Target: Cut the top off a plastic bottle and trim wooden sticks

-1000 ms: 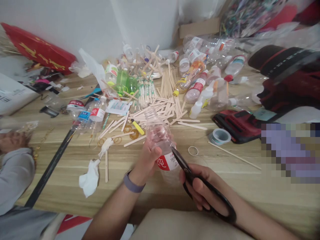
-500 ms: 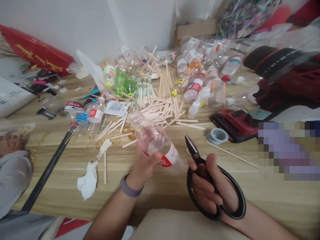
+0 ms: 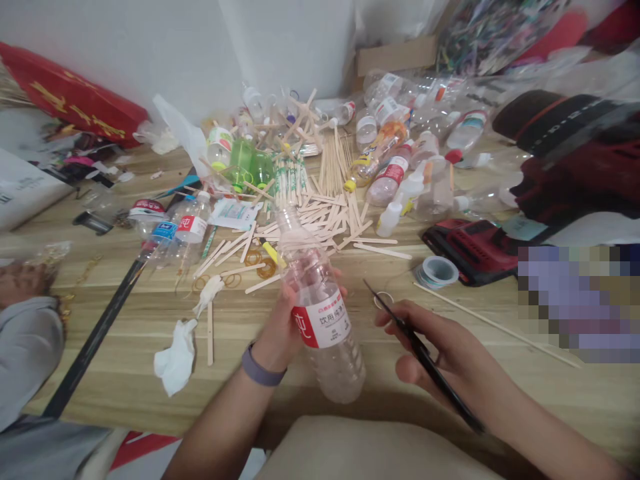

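Note:
My left hand (image 3: 281,328), with a purple band on its wrist, is wrapped round a clear plastic bottle (image 3: 337,373). The bottle's neck points away from me and its base towards me; a red and white label faces up. To the right, my right hand (image 3: 450,343) grips black-handled scissors (image 3: 425,357), which appear edge-on with the tip pointing up and left, apart from the bottle. Beyond the bottle lie loose flat wooden sticks (image 3: 325,223). A yellow object (image 3: 273,255), kind unclear, shows just left of the bottle.
Many empty bottles (image 3: 390,177) crowd the table's back. A red and black power tool (image 3: 465,250) lies at right near a tape roll (image 3: 437,270) and a thin stick (image 3: 495,323). Crumpled tissue (image 3: 175,357) and a black bar (image 3: 100,327) are left, beside another person's hand (image 3: 20,283).
My left hand has turned the bottle, so its label faces up and its base points towards me. The scissors have rotated from flat-on to edge-on in my right hand.

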A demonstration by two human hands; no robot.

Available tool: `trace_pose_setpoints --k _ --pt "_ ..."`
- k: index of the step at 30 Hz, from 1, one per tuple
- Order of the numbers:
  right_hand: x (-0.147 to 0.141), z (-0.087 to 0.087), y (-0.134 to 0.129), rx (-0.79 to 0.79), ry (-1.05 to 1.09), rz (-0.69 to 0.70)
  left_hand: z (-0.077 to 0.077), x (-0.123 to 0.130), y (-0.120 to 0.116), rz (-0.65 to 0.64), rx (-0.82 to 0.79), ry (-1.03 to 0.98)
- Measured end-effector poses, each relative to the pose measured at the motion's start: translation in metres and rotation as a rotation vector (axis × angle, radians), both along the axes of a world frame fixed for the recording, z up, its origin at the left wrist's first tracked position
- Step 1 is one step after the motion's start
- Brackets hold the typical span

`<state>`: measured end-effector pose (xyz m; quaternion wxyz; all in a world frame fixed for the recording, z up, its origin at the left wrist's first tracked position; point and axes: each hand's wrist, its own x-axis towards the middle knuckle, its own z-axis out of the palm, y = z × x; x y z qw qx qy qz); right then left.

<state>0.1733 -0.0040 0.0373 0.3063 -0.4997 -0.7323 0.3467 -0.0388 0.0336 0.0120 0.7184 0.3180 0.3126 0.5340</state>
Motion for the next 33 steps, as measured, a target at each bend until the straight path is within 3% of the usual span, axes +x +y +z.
trace_pose_setpoints --k 4,9,16,21,27,33 --pt "0.002 0.001 0.005 0.111 -0.122 -0.005 0.0 -0.001 -0.001 -0.035 -0.012 -0.009" --pt "0.011 -0.003 0.01 0.493 -0.366 0.085 0.0 -0.001 -0.002 -0.047 -0.008 -0.035" --pt "0.023 0.012 0.023 0.771 -0.626 0.119 0.003 0.0 0.0 -0.039 0.006 0.024" --pt "0.023 0.018 0.025 0.779 -0.69 0.153 0.003 0.0 0.002 -0.064 -0.033 -0.011" --pt "0.013 0.005 0.019 0.7 -0.641 -0.043 -0.001 0.003 0.002 -0.011 -0.049 -0.093" --pt "0.006 0.001 0.016 0.56 -0.58 -0.074 -0.006 0.004 0.006 0.087 0.029 -0.027"
